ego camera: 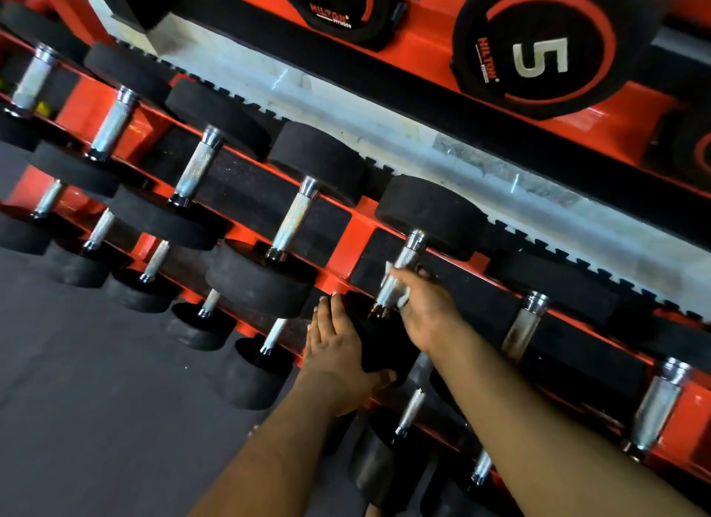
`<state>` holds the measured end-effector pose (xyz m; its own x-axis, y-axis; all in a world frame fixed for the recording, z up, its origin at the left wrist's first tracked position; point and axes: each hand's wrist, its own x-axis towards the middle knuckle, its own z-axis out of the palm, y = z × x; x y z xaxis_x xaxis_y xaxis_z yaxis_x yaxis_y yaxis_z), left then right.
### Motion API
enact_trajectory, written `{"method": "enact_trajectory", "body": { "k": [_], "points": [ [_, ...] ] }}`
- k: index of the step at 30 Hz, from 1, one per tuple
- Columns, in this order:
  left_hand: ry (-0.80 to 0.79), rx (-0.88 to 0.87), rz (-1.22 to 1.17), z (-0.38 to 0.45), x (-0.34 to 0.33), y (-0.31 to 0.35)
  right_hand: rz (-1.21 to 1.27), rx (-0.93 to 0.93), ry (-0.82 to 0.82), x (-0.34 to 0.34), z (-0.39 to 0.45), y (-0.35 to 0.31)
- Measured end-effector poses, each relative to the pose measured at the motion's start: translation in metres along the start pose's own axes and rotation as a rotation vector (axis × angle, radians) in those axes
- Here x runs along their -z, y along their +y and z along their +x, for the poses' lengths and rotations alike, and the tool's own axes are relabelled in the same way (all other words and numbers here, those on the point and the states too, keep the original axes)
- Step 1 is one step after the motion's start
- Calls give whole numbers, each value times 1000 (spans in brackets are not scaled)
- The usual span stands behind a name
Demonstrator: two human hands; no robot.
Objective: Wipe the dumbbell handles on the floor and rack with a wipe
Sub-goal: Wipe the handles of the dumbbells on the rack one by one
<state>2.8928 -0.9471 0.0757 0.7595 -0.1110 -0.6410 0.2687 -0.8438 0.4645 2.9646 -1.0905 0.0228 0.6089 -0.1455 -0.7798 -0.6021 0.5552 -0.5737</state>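
Observation:
A red rack (348,239) holds rows of black dumbbells with chrome knurled handles. My right hand (427,309) wraps a white wipe (403,295) around the lower part of one chrome handle (406,259) in the middle row. My left hand (338,347) lies flat with straight fingers on the black near head (381,343) of the same dumbbell, thumb under its edge. The far head (431,214) sits on the back rail. Most of the wipe is hidden inside my right hand.
Neighbouring handles stand at the left (294,216) and at the right (525,326). A lower row of smaller dumbbells (269,339) lies beneath my hands. Round weights marked 5 (538,51) sit on the upper shelf. Dark rubber floor (96,401) spreads at the lower left.

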Motion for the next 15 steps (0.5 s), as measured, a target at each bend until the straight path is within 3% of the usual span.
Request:
{"method": "enact_trajectory", "body": {
  "k": [5,10,15],
  "points": [
    [25,-18,1,4,-5,-6,278,114,82,0,17,-22],
    [47,-41,-19,3,-10,-8,-161,-17,-22,0,-14,5],
    [61,-59,-15,4,-11,-10,194,161,83,-2,2,-27]
  ]
}}
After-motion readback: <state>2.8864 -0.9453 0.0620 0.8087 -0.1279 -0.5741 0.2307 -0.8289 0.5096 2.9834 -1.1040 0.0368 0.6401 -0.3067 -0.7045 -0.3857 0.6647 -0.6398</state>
